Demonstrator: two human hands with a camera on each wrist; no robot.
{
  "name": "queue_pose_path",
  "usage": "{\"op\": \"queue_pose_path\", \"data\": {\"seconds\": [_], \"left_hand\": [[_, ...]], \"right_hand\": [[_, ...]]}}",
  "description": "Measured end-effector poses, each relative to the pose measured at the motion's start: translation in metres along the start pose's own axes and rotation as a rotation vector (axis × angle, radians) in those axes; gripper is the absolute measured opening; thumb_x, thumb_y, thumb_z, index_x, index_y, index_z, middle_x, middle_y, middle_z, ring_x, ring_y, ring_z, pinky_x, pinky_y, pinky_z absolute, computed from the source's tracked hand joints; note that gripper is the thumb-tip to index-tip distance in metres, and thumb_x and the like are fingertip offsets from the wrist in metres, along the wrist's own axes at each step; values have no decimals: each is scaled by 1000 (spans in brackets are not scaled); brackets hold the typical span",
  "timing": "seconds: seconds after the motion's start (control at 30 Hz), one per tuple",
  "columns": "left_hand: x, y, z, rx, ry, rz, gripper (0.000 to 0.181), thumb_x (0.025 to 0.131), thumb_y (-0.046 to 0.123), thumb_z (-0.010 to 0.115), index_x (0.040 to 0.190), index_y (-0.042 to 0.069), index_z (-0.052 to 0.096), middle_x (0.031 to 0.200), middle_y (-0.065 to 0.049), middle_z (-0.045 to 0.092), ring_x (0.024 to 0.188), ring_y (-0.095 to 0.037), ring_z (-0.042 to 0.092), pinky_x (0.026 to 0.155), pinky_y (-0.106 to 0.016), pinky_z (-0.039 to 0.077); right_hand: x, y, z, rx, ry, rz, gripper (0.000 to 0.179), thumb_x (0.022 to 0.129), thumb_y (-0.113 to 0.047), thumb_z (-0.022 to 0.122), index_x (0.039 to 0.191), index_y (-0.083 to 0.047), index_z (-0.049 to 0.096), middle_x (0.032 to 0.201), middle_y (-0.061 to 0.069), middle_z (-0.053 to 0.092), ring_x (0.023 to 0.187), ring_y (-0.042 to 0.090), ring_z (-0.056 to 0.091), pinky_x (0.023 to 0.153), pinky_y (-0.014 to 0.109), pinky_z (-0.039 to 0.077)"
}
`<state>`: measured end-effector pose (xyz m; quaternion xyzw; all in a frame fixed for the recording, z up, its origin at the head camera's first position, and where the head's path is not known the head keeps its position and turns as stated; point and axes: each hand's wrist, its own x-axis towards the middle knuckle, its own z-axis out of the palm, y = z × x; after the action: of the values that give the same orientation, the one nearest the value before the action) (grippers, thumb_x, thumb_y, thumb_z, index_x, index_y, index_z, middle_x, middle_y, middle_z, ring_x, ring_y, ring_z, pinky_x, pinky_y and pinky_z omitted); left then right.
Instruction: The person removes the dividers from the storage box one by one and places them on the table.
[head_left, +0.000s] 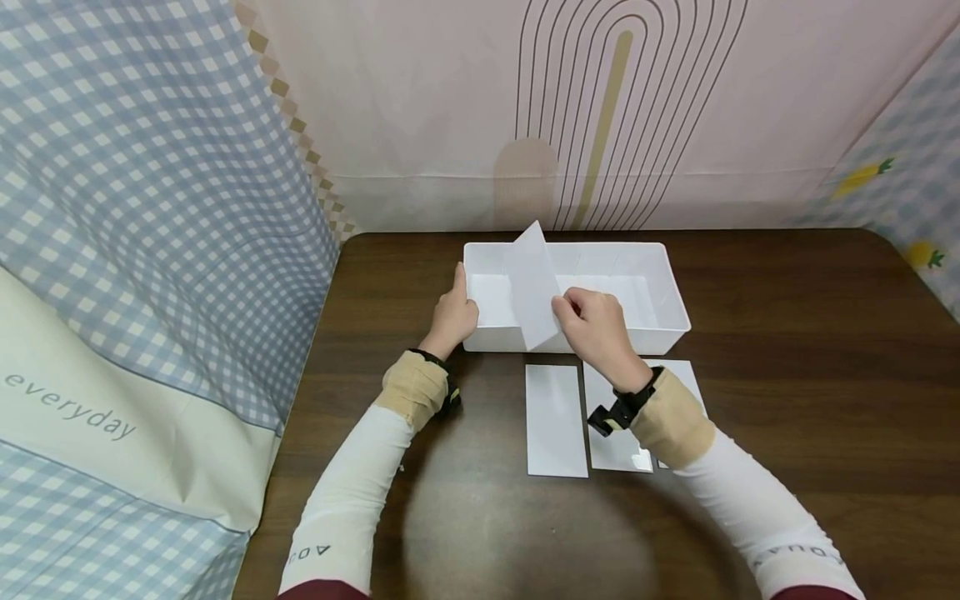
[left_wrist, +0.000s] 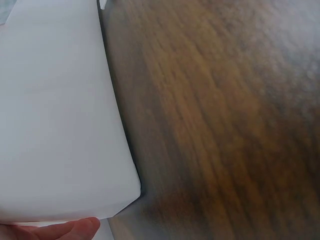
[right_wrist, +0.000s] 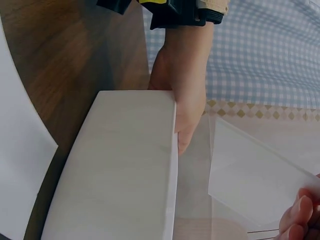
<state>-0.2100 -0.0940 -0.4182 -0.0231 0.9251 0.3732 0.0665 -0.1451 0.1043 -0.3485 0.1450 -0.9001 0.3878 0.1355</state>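
A long white open-topped box (head_left: 652, 340) sits on the table. My left hand (head_left: 453, 317) grips its left end, index finger stretched along the outside and thumb over the rim; in the right wrist view, this left hand (right_wrist: 187, 92) lies against the box's end wall. My right hand (head_left: 597, 327) pinches a white rectangular card (head_left: 531, 287) by its right edge, above the box and tilted. In the right wrist view, the fingertips (right_wrist: 300, 212) and the held card (right_wrist: 250, 170) show at lower right. The left wrist view shows the box's side wall (left_wrist: 60, 115).
In front of the box lie a flat white card (head_left: 557, 421) and another card (head_left: 611, 442) beside it, with more white panel partly hidden under my right forearm. A patterned cloth (head_left: 420, 125) hangs behind the brown wooden table (head_left: 810, 375); a checked cloth (head_left: 150, 167) hangs at left.
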Motion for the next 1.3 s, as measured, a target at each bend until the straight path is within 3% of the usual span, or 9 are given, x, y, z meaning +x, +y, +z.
{"op": "queue_pose_path", "data": {"seconds": [1.3], "left_hand": [[-1,1,0,20,1,-6,63,87,5,28,144,11,0,54,-4,38,40,-13,26,38,-23,26]], "right_hand": [[-47,29,-31,0,-25,33,34,89,-13,48,56,-7,44,47,-3,28,41,7,27,41,22,25]]}}
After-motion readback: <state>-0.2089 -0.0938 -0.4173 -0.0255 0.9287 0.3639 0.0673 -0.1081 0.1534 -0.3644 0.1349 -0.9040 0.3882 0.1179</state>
